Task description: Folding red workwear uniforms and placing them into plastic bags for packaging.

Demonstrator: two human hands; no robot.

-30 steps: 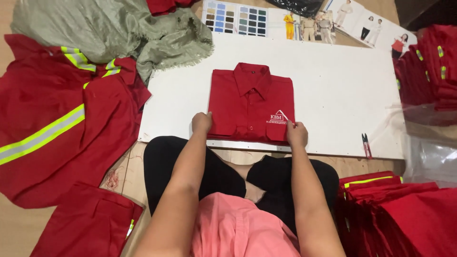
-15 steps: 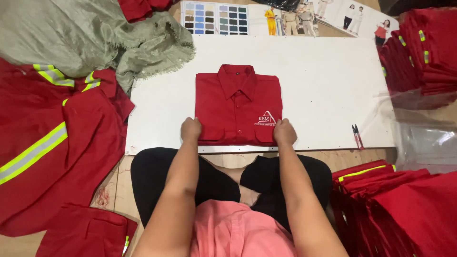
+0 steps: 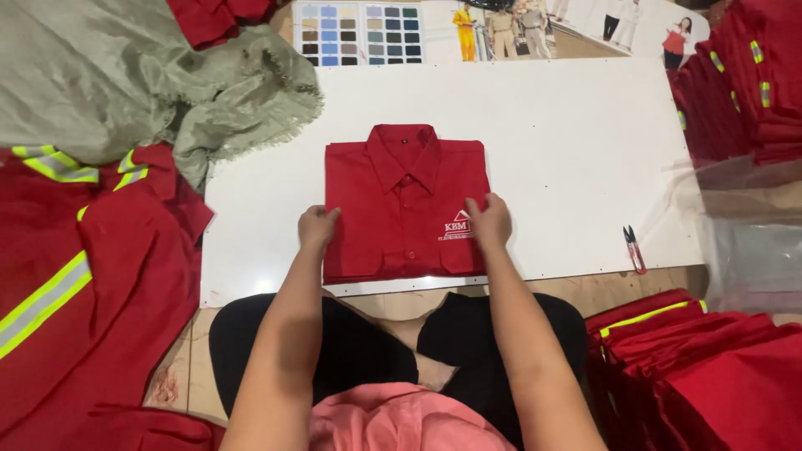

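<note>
Folded red shirt [image 3: 401, 205] lies centre frame on the white board [image 3: 568, 150], collar toward the top, long axis running top to bottom. I see the left hand [image 3: 317, 227] at its left edge and the right hand [image 3: 490, 221] on its right side, fingers together, pressing flat, equally near. Small snips [image 3: 633, 248] lie to the right.

Both hands have slid up the folded shirt [image 3: 405, 205]: the left hand [image 3: 317, 227] now rests at its left edge, the right hand [image 3: 490, 221] beside the chest emblem.
</note>
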